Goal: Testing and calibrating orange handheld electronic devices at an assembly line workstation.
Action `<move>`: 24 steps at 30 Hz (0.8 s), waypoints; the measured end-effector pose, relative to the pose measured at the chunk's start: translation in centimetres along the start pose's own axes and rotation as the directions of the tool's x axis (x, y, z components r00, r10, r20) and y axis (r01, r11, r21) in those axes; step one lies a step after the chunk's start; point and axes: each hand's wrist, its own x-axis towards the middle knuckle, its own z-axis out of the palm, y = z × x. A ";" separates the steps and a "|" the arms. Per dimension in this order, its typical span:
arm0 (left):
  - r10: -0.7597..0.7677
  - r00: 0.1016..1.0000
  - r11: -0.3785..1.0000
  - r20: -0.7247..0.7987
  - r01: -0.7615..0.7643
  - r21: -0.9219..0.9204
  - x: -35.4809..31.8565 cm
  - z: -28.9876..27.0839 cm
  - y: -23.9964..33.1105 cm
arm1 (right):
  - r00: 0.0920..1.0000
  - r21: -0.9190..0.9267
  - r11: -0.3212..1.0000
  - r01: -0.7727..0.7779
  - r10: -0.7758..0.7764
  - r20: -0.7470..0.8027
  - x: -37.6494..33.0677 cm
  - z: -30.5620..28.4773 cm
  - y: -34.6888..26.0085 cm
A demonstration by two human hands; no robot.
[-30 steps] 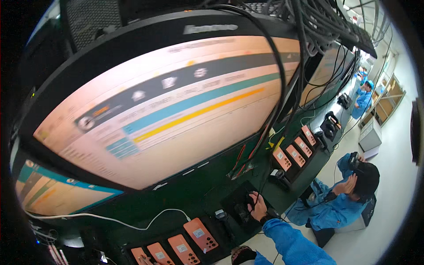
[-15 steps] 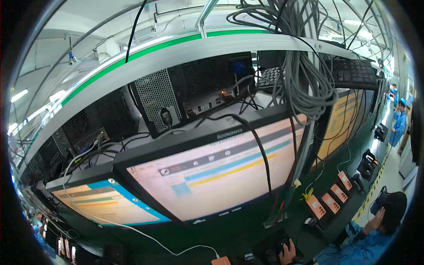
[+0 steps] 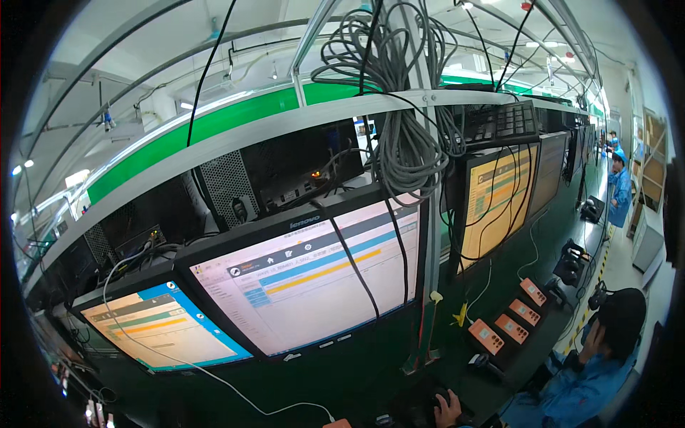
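Observation:
At the lower edge, right of the middle, my right hand (image 3: pixel 448 410) shows only in part. Its fingers point up and are spread a little over a dark area of the bench; whether a dark thing lies under the palm I cannot make out. Left of it, an orange device (image 3: pixel 337 424) is cut off by the edge, with a white cable (image 3: pixel 246 399) running into it. My left hand is outside the picture. Ahead stands a large black-framed monitor (image 3: pixel 321 285) with a lit page, and a smaller lit monitor (image 3: pixel 160 328) to its left.
Several orange devices (image 3: pixel 486 337) lie on the dark bench at right, near a black handheld scanner (image 3: pixel 486 367). A metal post carries coiled grey cables (image 3: pixel 410 150). A black keyboard (image 3: pixel 499 123) sits on the upper shelf. A co-worker in blue (image 3: pixel 581 381) is close at right.
The view has turned to the right, so the monitors and the post sit further left. More of the right-hand bench and the aisle shows. My right hand appears slightly lower.

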 end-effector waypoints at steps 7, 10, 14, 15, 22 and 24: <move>-0.008 1.000 1.000 0.001 0.008 0.015 1.0 -0.1 0.6 | 0.999 -0.008 0.999 0.033 -0.033 -0.036 0.1 0.8 0.9; -0.010 1.000 1.000 0.003 0.010 0.018 1.1 0.0 0.8 | 1.000 -0.006 1.000 0.013 -0.013 -0.024 0.0 0.8 1.2; -0.017 1.000 1.000 0.001 0.017 0.019 1.2 0.1 1.0 | 1.000 -0.022 1.000 -0.016 0.016 -0.002 -0.1 0.6 1.0; -0.017 1.000 1.000 0.002 0.016 0.019 1.2 0.1 1.0 | 1.000 -0.016 1.000 -0.006 0.006 0.010 -0.1 0.5 0.9; -0.019 1.000 1.000 -0.001 0.019 0.021 1.4 0.3 1.2 | 1.000 0.007 1.000 0.000 -0.001 0.004 0.0 0.1 0.4; -0.018 1.000 1.000 -0.004 0.018 0.021 1.5 0.3 1.3 | 1.000 -0.001 1.000 -0.002 0.002 0.003 0.0 0.1 0.4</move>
